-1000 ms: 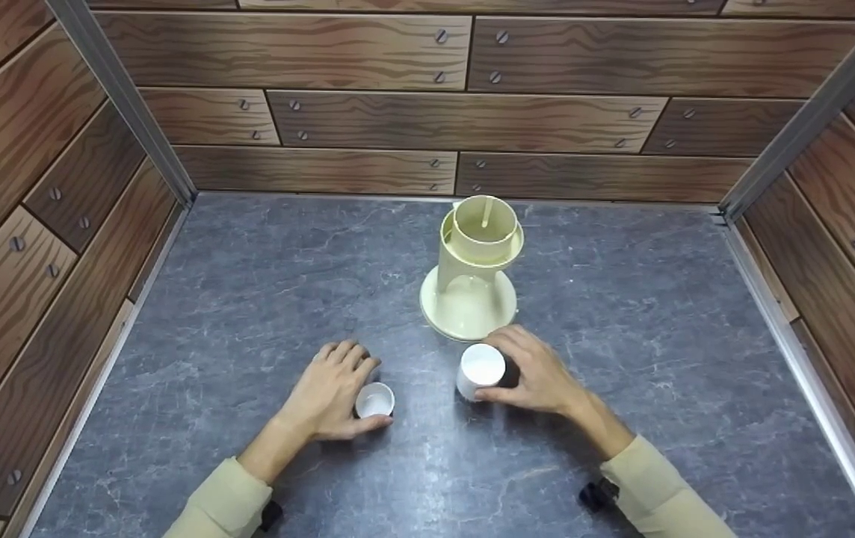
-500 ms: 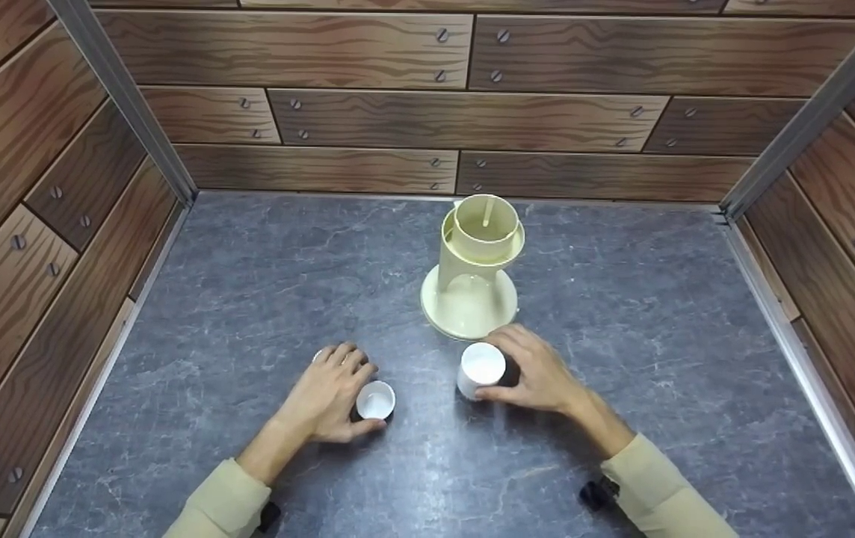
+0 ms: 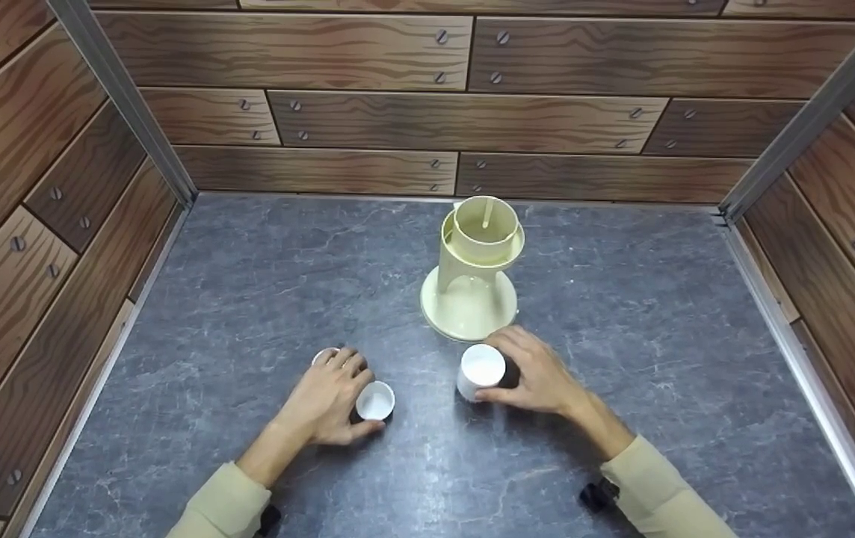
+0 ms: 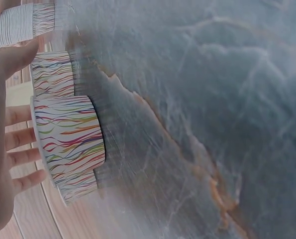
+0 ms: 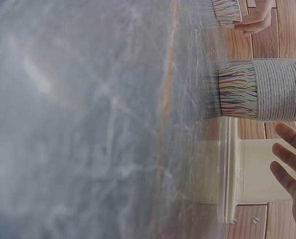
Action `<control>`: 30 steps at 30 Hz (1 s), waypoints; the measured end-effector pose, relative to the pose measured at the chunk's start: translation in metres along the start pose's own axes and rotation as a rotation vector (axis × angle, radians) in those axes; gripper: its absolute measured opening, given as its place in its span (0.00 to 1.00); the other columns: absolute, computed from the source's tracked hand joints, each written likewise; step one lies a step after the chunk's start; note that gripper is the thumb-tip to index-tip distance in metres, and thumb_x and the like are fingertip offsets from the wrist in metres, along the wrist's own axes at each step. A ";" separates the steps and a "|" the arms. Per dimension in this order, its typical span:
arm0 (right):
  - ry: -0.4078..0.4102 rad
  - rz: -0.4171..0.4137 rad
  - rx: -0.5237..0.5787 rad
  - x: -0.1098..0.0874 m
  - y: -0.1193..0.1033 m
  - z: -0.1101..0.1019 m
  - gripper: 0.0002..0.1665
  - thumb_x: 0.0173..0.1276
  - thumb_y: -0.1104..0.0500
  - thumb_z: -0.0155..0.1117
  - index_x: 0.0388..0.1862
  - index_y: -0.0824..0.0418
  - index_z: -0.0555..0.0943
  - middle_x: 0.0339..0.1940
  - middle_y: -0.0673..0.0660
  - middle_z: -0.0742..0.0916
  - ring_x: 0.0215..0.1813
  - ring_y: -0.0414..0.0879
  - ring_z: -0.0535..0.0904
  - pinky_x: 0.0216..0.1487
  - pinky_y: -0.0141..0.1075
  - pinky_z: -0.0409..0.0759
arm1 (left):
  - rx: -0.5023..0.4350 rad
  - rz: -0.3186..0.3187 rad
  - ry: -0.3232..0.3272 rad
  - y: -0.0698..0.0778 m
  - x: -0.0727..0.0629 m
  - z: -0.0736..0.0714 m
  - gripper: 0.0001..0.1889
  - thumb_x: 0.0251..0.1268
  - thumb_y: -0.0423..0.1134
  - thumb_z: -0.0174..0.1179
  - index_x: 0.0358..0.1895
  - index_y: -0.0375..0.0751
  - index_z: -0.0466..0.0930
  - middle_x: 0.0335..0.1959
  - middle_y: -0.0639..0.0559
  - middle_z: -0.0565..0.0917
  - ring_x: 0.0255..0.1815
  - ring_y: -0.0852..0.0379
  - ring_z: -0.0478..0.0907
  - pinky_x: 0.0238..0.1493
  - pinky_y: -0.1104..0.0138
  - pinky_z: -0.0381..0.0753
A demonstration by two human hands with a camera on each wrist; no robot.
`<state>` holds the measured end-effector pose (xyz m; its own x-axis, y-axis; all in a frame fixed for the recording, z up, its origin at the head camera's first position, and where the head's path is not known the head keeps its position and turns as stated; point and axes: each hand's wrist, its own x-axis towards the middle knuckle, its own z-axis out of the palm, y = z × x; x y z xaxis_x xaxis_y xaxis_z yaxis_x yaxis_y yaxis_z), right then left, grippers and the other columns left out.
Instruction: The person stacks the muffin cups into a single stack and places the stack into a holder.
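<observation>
My left hand [image 3: 326, 400] rests over the paper cups, palm down, with its fingers spread and fairly straight. One white-lined cup [image 3: 376, 401] stands upright between its thumb and fingers. In the left wrist view the nearest cup [image 4: 70, 137] has a colourful wavy-line pattern; another patterned cup [image 4: 53, 74] and a partly hidden cup [image 4: 79, 188] stand behind it. My right hand [image 3: 536, 373] grips an upright stack of nested paper cups [image 3: 482, 370], thumb at the front and fingers around the far side. The stack's many rims show in the right wrist view.
A pale yellow cup holder [image 3: 472, 299] with a round base and an open tube on top stands just beyond the stack. Wood-print walls [image 3: 368, 119] enclose the grey marbled table [image 3: 263, 284] at the back and sides.
My left hand has drawn slightly back toward me and left, showing more of the cup rim beyond its fingers. The right hand and the stack have stayed put.
</observation>
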<state>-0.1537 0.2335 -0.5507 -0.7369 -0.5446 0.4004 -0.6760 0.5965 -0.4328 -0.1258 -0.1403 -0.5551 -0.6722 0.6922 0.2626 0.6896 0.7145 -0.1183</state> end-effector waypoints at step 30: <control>0.009 -0.017 -0.007 -0.001 0.002 0.001 0.43 0.55 0.28 0.78 0.59 0.54 0.83 0.55 0.52 0.88 0.59 0.48 0.83 0.59 0.48 0.85 | -0.084 -0.051 0.047 0.004 0.014 -0.011 0.35 0.57 0.75 0.65 0.50 0.46 0.84 0.48 0.50 0.85 0.53 0.50 0.80 0.54 0.55 0.81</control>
<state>-0.1547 0.2346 -0.5525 -0.7249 -0.5494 0.4155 -0.6887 0.5912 -0.4197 -0.1291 -0.1286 -0.5416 -0.6949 0.6483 0.3111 0.6764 0.7361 -0.0232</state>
